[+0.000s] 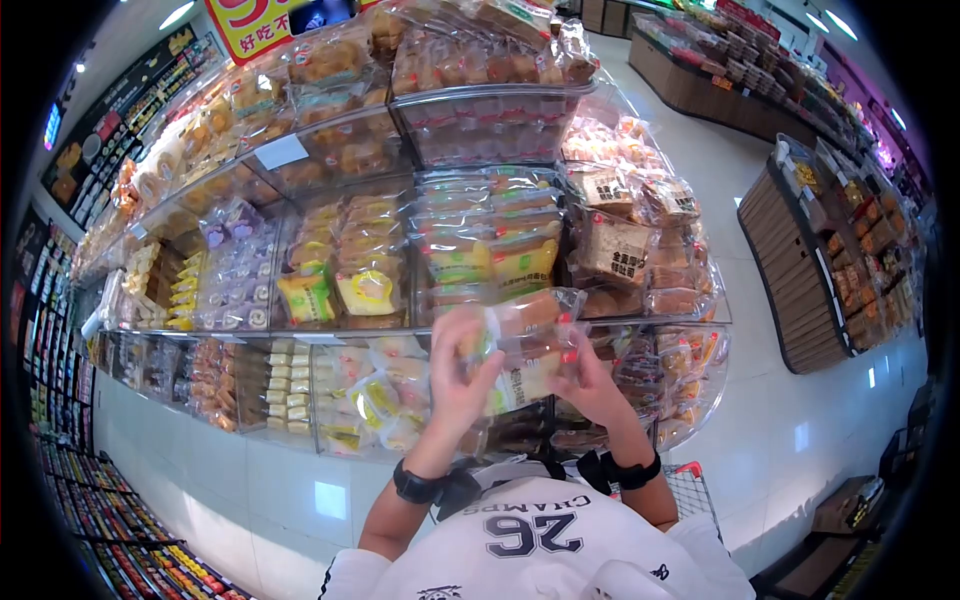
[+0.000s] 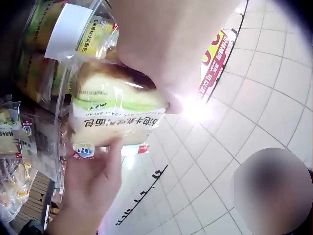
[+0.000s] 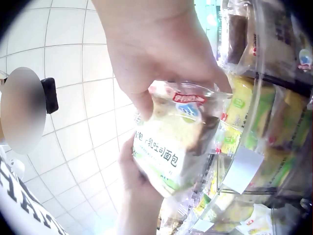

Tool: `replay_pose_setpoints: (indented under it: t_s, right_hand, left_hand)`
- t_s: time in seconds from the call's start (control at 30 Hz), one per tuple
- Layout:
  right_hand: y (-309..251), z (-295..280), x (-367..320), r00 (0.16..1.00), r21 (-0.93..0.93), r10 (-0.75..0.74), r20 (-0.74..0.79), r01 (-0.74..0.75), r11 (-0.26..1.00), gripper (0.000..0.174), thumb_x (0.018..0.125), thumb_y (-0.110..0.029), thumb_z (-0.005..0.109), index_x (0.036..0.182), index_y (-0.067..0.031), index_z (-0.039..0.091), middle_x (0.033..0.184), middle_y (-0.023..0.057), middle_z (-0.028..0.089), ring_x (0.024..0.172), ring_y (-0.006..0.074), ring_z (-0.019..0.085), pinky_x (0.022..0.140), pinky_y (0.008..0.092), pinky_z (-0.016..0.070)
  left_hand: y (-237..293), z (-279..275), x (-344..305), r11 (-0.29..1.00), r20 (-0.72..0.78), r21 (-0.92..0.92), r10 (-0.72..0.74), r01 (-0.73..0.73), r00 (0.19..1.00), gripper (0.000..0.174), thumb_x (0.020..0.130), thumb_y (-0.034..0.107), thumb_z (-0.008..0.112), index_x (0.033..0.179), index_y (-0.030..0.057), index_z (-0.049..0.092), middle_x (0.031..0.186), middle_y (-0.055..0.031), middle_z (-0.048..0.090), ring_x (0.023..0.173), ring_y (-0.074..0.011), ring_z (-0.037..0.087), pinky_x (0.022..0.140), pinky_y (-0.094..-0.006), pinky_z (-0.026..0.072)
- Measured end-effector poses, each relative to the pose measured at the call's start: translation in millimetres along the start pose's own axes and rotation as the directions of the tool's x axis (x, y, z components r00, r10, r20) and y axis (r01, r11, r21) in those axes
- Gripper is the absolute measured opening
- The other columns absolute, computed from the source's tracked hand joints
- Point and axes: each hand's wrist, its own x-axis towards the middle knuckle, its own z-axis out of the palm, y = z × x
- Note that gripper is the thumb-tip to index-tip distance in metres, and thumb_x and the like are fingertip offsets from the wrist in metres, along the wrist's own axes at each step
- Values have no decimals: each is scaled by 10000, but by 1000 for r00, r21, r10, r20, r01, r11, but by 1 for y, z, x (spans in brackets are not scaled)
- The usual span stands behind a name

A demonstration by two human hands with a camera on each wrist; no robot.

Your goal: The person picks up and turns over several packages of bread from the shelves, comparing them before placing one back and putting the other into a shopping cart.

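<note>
While crinkly in plastic, blocky bread (image 3: 168,144) between both hands (image 1: 460,375) (image 1: 597,388)

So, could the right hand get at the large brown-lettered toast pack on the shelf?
Probably, once freed: the toast pack faces outward with nothing visible blocking it, but the right hand is gripping the bread pack together with the left hand.

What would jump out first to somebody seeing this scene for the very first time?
Probably the packaged bread in the middle, gripped between the left hand and right hand. Behind it, the tiered display crowded with wrapped baked goods spreads across much of the head view. The bright red-and-yellow sign at its upper left and the white shirt marked 26 at the bottom also stand out.
</note>
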Motion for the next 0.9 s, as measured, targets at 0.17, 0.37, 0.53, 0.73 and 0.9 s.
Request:
replay_pose_setpoints:
  t_s: [0.17,0.37,0.53,0.73,0.9]
  right_hand:
    - [-6,9,6,967,67,-228,-113,237,969,714,810,-303,574,1322,-4,176,1263,107,325,1164,171,325,962,298,271]
    - [-17,11,13,928,-113,-316,-196,299,948,574,852,-351,502,1261,-1,302,1152,82,422,1040,134,402,890,263,320]
    - [-25,25,10,936,-71,-174,-304,160,985,393,895,-237,424,1228,-33,382,968,23,511,765,56,436,694,196,367]
    - [-21,25,9,946,-62,-195,-260,185,981,386,910,-255,385,1226,-34,388,872,-9,522,611,18,369,551,162,316]
    - [-13,28,12,919,-29,-257,-298,261,965,440,915,-341,363,1223,-28,378,942,21,531,609,21,378,548,166,321]
  left_hand:
    - [11,7,-2,988,-16,38,150,-150,989,370,700,38,584,1030,86,425,1121,-165,409,1042,-251,415,903,-363,316]
    - [14,6,-4,993,-39,0,115,-116,993,379,688,48,583,1012,87,390,1103,-161,401,1008,-232,422,882,-346,326]
    - [8,9,-5,997,-99,-74,9,-17,995,448,659,105,627,1028,78,376,1121,-137,378,1029,-214,401,900,-327,303]
    - [4,10,-8,958,-162,-272,-143,95,976,502,644,158,669,1045,78,378,1141,-119,366,1051,-195,384,918,-315,287]
    - [12,8,-7,940,-134,-317,-172,122,976,452,628,58,627,1003,71,375,1091,-121,372,1065,-216,354,946,-330,236]
